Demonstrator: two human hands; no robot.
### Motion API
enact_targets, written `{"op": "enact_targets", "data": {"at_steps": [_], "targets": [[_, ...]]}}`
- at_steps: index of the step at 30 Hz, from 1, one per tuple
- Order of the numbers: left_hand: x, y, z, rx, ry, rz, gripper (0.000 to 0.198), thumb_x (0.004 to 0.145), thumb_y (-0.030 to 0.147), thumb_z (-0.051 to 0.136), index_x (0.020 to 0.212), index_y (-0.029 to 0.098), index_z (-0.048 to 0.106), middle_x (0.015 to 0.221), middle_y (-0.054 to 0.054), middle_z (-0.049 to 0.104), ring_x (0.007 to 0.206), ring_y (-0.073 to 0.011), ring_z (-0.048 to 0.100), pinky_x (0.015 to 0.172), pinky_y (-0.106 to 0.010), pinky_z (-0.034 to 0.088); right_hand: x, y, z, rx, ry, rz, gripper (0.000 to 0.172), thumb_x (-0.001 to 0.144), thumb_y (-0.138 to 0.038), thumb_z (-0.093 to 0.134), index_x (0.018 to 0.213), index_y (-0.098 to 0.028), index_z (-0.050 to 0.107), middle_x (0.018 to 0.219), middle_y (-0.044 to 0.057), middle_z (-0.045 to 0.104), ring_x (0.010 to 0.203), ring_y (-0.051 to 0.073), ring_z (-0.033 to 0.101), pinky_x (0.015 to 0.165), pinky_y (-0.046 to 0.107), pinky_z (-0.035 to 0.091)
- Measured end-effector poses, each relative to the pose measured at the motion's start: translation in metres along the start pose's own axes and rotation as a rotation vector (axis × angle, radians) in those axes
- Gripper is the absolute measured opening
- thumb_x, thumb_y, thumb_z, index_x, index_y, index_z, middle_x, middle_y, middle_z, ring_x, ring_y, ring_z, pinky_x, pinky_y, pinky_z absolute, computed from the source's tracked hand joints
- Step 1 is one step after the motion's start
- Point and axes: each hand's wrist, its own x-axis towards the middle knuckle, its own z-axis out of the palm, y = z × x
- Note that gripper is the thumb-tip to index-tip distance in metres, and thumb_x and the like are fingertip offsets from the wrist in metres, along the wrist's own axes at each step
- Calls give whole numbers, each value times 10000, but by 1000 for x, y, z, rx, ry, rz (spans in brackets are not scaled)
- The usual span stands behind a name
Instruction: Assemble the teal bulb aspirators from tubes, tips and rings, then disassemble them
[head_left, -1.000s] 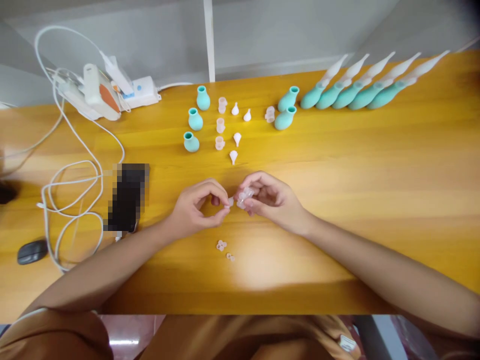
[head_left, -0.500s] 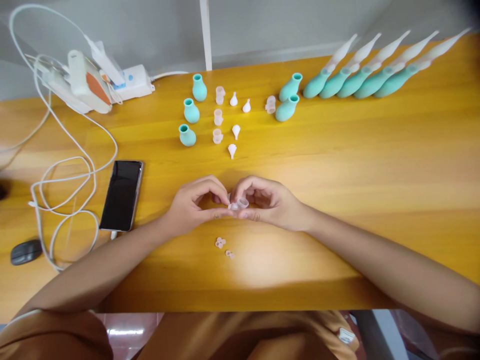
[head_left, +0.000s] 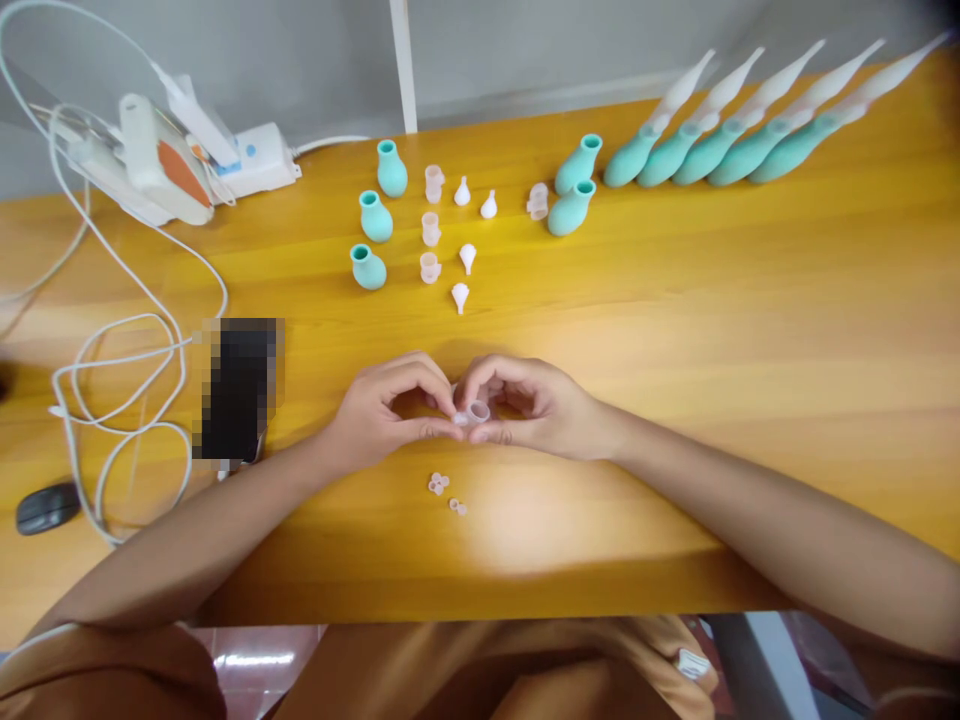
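Observation:
My left hand (head_left: 390, 410) and my right hand (head_left: 532, 405) meet fingertip to fingertip over the yellow wooden table (head_left: 675, 330). Between them they pinch a small clear plastic cup part (head_left: 474, 411); the right thumb and forefinger grip its rim, and the left fingertips press a tiny piece against it. Just below the hands lie a few tiny clear rings (head_left: 439, 484) and another small bit (head_left: 458, 507).
Farther back stand three teal bulbs (head_left: 375, 217), clear cups (head_left: 430, 228), small white cone tips (head_left: 463, 258), two more teal bulbs (head_left: 571, 195) and several assembled teal-and-white pieces (head_left: 720, 130). At left are a phone (head_left: 236, 390), white cables (head_left: 127, 400), a power strip (head_left: 251, 165) and a dark mouse (head_left: 46, 506).
My hands have closed together; the clear part, held up in the right fingers a second ago, now sits pinched between both hands. The camera view has shifted slightly.

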Motion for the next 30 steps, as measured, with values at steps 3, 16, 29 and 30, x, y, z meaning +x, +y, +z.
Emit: {"op": "enact_targets", "data": {"at_steps": [3,16,29,30], "targets": [[0,0,0,4,-8,1,218,843,267,964,926,202,773,875,-41,770,805,-154,708,747,-280,565,0,1,0,2,3,-3,284,907,-273,901,1069,-181,687,909,-2,717,790,107,644,758,256,534],[1,0,0,-8,-10,-5,266,805,286,990,916,206,762,855,-18,746,754,-136,684,692,-263,558,-1,0,-1,10,5,51,302,899,-322,912,1072,-187,705,872,-7,715,774,119,641,742,260,506],[1,1,0,-20,5,1,188,824,268,980,892,198,819,854,-61,806,768,-157,738,697,-277,596,-1,3,-2,8,6,33,314,902,-331,914,1077,-182,701,855,-7,707,758,119,627,717,260,493],[1,1,0,-21,8,0,182,827,267,978,895,201,823,856,-63,811,769,-159,742,701,-278,599,-1,3,-2,4,9,28,316,904,-338,913,1078,-180,703,855,-6,709,758,118,630,710,258,491]]}}
